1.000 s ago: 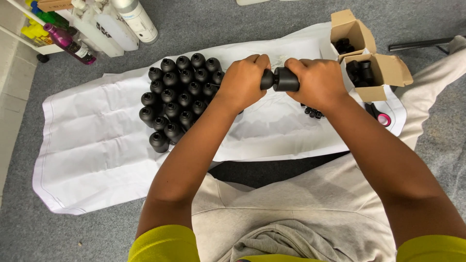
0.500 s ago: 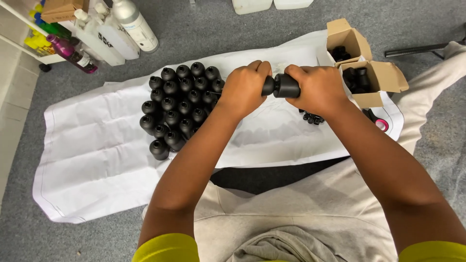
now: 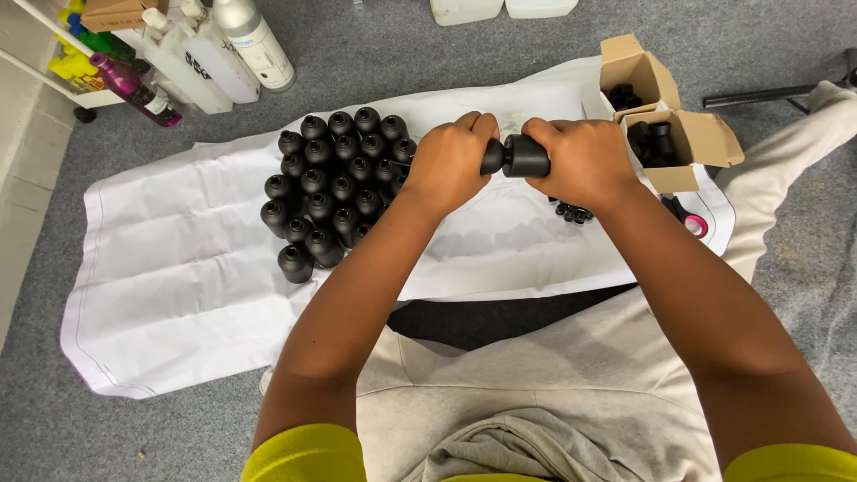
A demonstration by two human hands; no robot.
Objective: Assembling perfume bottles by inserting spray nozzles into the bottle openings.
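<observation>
A small black bottle (image 3: 525, 157) lies sideways in the air between both hands, above a white cloth (image 3: 178, 268). My right hand (image 3: 580, 161) wraps its body. My left hand (image 3: 451, 165) closes on its neck end, where a cap (image 3: 493, 156) shows. Left of my hands, several identical black bottles (image 3: 330, 192) stand upright in a tight cluster on the cloth. A few loose black caps (image 3: 573, 212) lie on the cloth under my right wrist.
Two open cardboard boxes (image 3: 687, 143) holding black parts sit at the cloth's right end. White plastic bottles (image 3: 254, 45) and a purple bottle (image 3: 134, 89) stand at the top left near a shelf. A pink-tipped tool (image 3: 687, 217) lies by the boxes. Grey carpet surrounds everything.
Both hands stay on the black bottle at the same spot over the cloth; the grip shifts only slightly. The cluster of bottles has not moved.
</observation>
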